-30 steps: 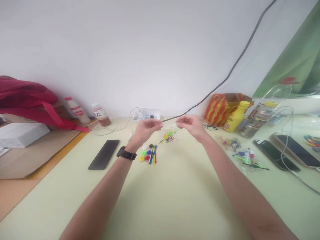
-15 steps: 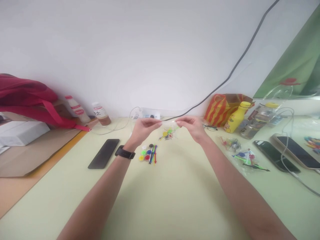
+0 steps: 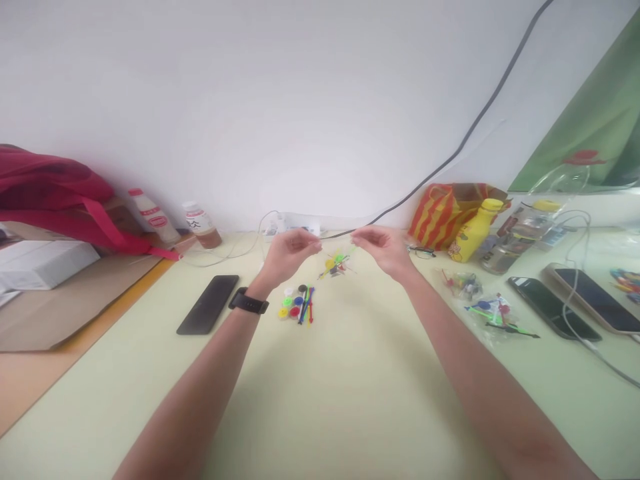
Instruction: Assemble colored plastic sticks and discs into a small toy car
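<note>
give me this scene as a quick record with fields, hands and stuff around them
left hand: left hand, fingers pinched on one top corner of the small clear plastic bag of coloured pieces
right hand: right hand, pinching the other corner; bag hangs between the two grips above the table
under bag: loose cluster of coloured round caps and thin sticks on the pale yellow-green table
left side: flat black phone, black wristband
right side: two more clear bags of pieces, yellow bottle
</note>
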A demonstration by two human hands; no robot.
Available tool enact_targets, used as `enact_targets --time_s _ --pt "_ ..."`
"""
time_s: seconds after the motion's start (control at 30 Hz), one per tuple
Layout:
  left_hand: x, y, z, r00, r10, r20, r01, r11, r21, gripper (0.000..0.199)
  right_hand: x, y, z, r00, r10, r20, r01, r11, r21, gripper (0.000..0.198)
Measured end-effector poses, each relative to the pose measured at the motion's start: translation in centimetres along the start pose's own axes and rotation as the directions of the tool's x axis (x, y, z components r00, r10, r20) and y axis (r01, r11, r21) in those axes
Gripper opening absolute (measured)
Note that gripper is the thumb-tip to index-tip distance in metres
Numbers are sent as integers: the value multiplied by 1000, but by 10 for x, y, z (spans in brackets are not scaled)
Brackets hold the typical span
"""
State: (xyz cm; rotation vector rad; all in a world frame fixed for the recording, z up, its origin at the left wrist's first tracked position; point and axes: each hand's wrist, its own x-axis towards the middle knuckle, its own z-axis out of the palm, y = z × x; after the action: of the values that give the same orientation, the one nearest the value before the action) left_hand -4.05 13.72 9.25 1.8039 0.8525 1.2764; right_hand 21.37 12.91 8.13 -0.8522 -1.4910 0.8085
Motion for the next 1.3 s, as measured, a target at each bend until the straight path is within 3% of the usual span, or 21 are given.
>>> enact_targets --time_s 0.13,0.27,0.53,0.7,0.83,1.07,1.3 --pt "1 -2 -2 997 -42 -65 33 991 -132 21 -1 -3 1 999 49 -14 -47 991 125 21" --pt "2 -4 -3 992 -102 -69 88 978 -189 18 -2 -4 -2 999 32 -16 -30 989 143 12" --pt "0 1 -2 1000 7 -16 -5 994 107 36 0 -2 -3 999 17 37 -17 1000 2 33" --pt "1 -3 1 996 81 27 -86 958 273 29 0 -1 1 996 -81 22 84 986 -142 25" --pt "1 -1 2 997 83 7 -83 976 203 29 -1 -3 1 992 -121 20 122 987 -106 23" --pt "0 6 1 997 76 -30 -77 997 -9 27 -3 -9 3 999 -31 -14 33 987 155 19" --pt "0 8 0 995 84 -62 -88 994 -64 11 -4 -16 1 993 -113 46 107 988 109 12"
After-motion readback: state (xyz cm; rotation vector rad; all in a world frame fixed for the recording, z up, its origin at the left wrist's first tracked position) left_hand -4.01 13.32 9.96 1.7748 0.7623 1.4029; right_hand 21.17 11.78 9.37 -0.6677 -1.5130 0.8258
